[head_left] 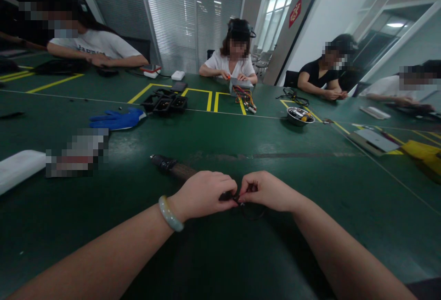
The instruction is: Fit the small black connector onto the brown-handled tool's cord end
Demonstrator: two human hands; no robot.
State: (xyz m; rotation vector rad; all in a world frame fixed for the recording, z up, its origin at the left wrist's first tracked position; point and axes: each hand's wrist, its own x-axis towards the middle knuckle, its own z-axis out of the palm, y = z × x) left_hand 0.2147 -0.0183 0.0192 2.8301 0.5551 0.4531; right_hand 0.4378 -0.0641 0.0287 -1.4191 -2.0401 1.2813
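Observation:
My left hand [208,194], with a pale green bangle at the wrist, is closed on a small dark part [226,195], mostly covered by the fingers. Close against it, my right hand [267,192] pinches the same dark piece at its end, fingertips nearly touching the left ones. A thin black cable [255,217] loops down below the right fingers. Just beyond my left hand lies a screwdriver-like tool [172,166] with a metal tip, a black front and a brown body. The kind of the held part cannot be made out.
On the green table, a blue glove [117,119], black plastic parts [165,101] and a metal bowl [300,116] of small items lie farther off. A white object [20,166] sits at left. Across, a person [229,61] handles a metal box [241,86] with coloured wires; other people sit around.

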